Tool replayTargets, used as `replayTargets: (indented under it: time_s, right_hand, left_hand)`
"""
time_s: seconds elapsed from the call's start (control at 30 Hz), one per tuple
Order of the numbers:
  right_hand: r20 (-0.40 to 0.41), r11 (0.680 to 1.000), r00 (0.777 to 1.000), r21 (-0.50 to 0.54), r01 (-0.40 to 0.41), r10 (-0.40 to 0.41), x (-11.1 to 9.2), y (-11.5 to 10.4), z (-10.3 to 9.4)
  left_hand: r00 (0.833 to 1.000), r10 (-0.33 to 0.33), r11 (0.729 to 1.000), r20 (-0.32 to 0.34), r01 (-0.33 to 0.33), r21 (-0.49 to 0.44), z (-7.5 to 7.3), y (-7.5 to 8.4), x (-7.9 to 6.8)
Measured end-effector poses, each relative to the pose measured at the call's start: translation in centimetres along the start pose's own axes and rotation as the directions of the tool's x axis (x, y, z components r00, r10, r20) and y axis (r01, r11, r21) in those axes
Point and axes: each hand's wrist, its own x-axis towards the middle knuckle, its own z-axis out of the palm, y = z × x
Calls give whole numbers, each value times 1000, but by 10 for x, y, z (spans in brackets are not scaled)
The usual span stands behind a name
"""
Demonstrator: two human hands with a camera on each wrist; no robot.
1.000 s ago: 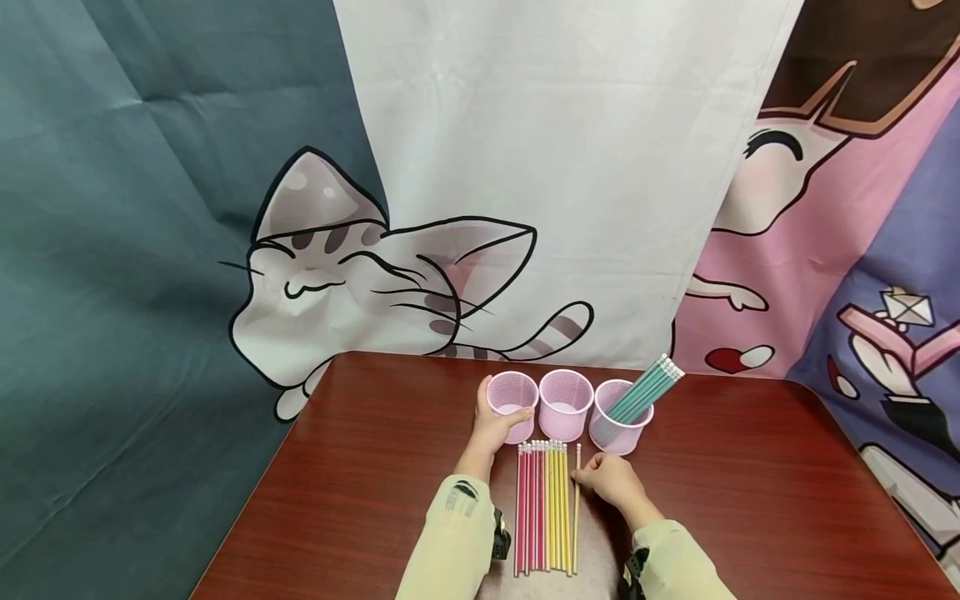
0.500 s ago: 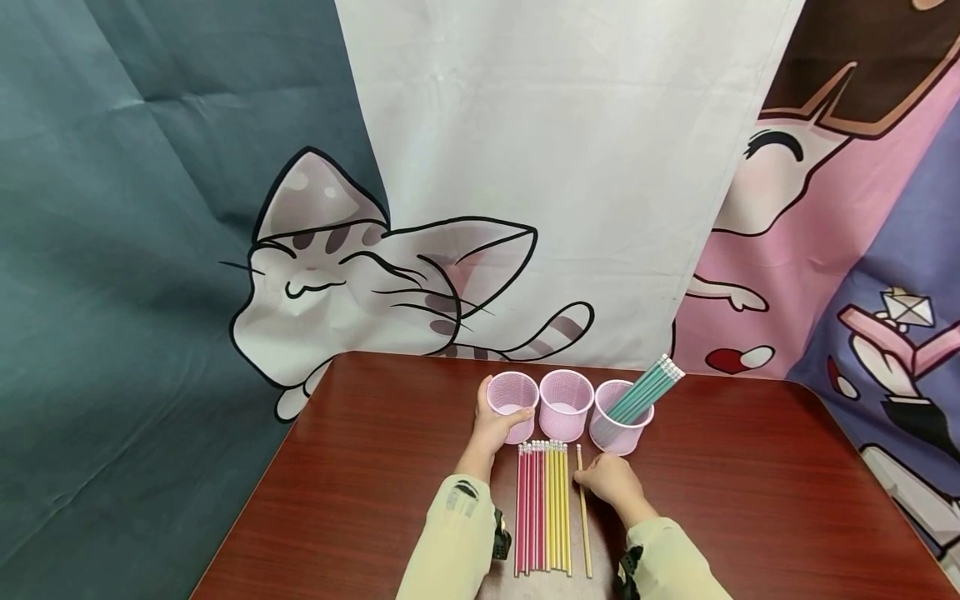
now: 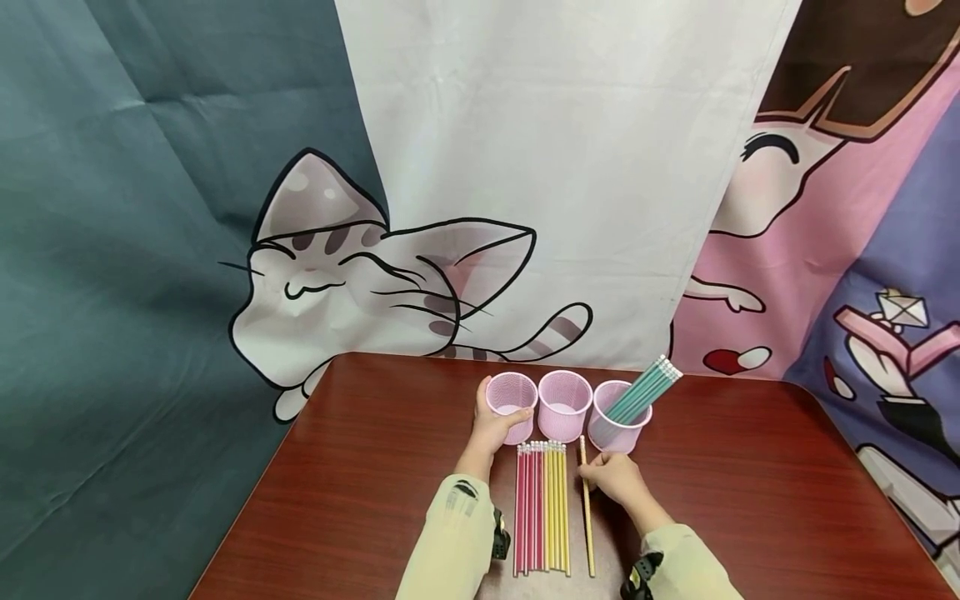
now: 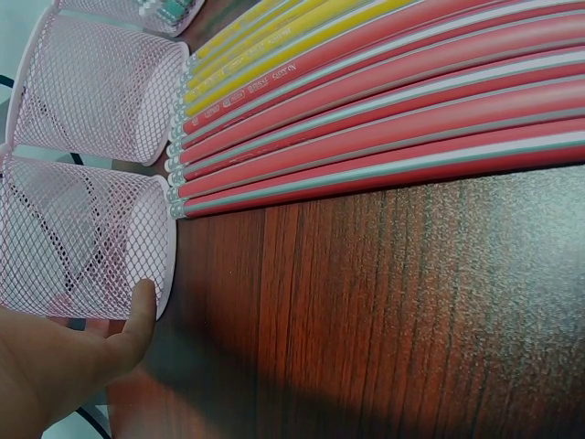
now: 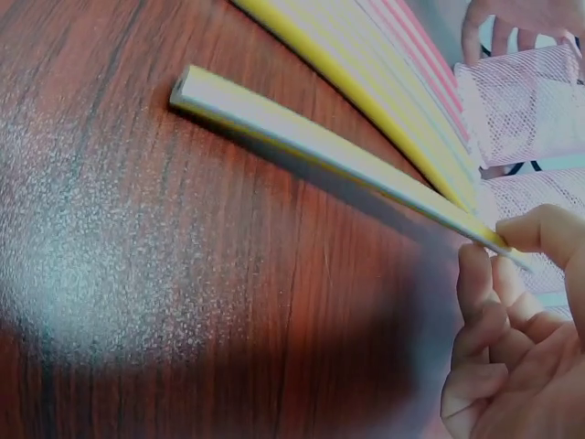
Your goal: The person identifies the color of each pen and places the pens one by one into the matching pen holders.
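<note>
One yellow pencil [image 3: 587,521] has shifted rightward; right hand [image 3: 617,477] pinches it; left hand [image 3: 492,425] grips the leftmost cup [image 3: 511,396].

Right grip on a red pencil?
No, the right wrist view shows the right grip pinching a yellow pencil.

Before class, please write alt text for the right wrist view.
Right-hand fingers pinch a yellow pencil over a brown table. Beyond lie more yellow pencils and red pencils; at upper right, the left hand holds a pink mesh cup.
</note>
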Motion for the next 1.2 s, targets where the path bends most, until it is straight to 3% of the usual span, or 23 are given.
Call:
replayTargets:
  time_s: [0.37,0.63,0.87,0.97,1.2]
  right_hand:
    - [24,978,1000,208,8,-13,-1,-8,-12]
    - [45,969,996,239,64,-77,-1,-28,-36]
    - [56,958,987,251,135,-154,8,-51,-67]
    - [35,956,985,248,156,-170,13,-60,-81]
    - [-44,958,989,244,148,-142,24,-82,-115]
  left_hand:
    - [1000,-22,999,-3,22,40,0,-5,3]
    - [1000,-16,1000,-5,16,27,0,-4,2]
    - [1000,-15,1000,13,15,8,-2,39,-20]
    - [1000,-13,1000,15,13,0,-2,33,-17]
    - [1000,-14,1000,1,14,16,0,2,-1]
